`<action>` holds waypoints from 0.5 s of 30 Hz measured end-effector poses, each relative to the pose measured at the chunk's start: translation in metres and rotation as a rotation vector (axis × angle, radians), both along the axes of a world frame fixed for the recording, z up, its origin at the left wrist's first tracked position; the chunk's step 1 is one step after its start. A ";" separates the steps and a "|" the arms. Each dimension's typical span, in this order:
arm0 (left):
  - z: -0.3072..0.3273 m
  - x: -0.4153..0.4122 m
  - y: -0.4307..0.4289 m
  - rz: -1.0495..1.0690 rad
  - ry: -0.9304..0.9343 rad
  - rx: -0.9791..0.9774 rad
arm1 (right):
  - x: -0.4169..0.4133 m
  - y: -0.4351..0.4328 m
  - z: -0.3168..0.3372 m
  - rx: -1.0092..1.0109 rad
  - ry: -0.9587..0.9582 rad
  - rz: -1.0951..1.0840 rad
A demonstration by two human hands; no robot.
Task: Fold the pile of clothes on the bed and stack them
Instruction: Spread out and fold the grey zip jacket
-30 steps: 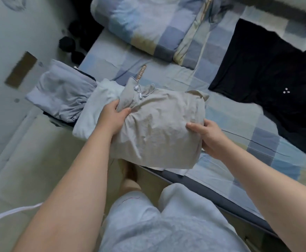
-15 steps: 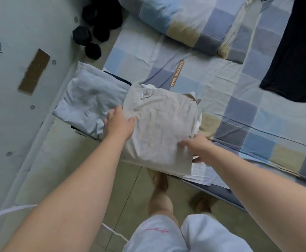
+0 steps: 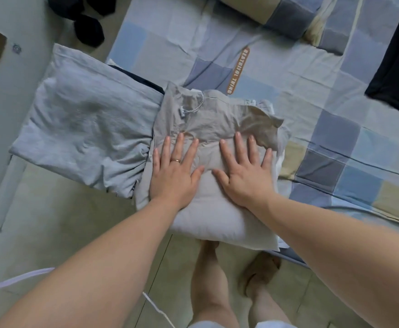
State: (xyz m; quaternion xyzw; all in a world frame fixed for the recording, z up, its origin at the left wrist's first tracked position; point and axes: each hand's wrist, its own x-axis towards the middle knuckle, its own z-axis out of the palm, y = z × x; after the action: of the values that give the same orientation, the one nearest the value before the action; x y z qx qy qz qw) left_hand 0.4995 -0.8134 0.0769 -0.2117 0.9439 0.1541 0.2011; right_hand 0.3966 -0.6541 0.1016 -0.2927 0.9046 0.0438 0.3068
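At the centre of the frame a folded garment lies on the near edge of the bed, with the left hand and right hand flat on it side by side. A second folded garment touches it on the left. Another garment lies spread on the bed at upper right, and a rolled quilt at the top.

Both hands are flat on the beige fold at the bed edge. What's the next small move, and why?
Probably slide the right hand forward over the far corner of the beige fold, with the left hand pressing flat. That corner stands up creased, while the near part lies smooth. The black garment can wait.
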 end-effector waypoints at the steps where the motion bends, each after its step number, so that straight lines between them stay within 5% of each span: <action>1: -0.007 0.001 0.001 0.001 0.027 -0.003 | 0.002 0.002 -0.009 -0.015 0.017 -0.003; 8: -0.015 -0.007 0.005 0.002 -0.032 -0.022 | -0.011 0.000 -0.020 0.025 -0.055 0.029; 15: 0.071 -0.030 0.027 0.122 -0.255 0.224 | -0.025 0.027 0.080 0.000 -0.269 0.036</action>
State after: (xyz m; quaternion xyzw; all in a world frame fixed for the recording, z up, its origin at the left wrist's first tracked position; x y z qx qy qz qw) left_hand 0.4697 -0.7864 0.1474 -0.2628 0.8731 0.2421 0.3317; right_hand 0.3715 -0.6275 0.1816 -0.3120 0.8500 0.0095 0.4244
